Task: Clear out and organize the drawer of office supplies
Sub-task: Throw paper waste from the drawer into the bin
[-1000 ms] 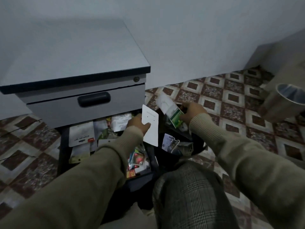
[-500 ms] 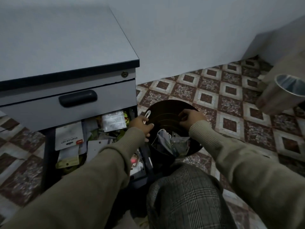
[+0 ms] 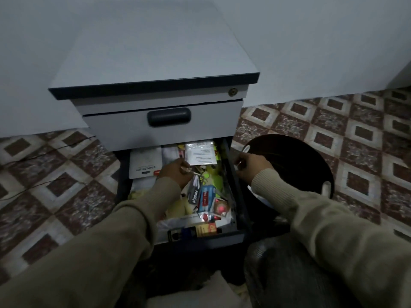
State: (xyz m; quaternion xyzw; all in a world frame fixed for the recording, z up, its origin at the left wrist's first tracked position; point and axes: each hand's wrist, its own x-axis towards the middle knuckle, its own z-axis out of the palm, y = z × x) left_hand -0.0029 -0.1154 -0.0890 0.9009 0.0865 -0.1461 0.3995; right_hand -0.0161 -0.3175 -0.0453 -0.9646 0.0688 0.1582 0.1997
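"stapler" on grey pack (image 3: 194, 195); white box (image 3: 145, 163) prob. "STAPLER SET".

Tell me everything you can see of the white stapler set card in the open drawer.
The stapler set card is a flat white rectangle, seemingly card packaging, lying face up at the back left of the open drawer. Its dark "STAPLER SET" print reads upside down from here, beside a small red mark at one corner. Its far edge slips under the closed drawer above. The left hand hovers by its right edge; contact is unclear.

cabinet top (image 3: 155, 47) showing smooth matt laminate | drawer handle (image 3: 169, 116) looking like dark plastic | clear packet (image 3: 201, 153) shining glossy | sleeve (image 3: 111, 241) showing ribbed knit cloth | floor tiles (image 3: 333, 130) appearing speckled, stone-like
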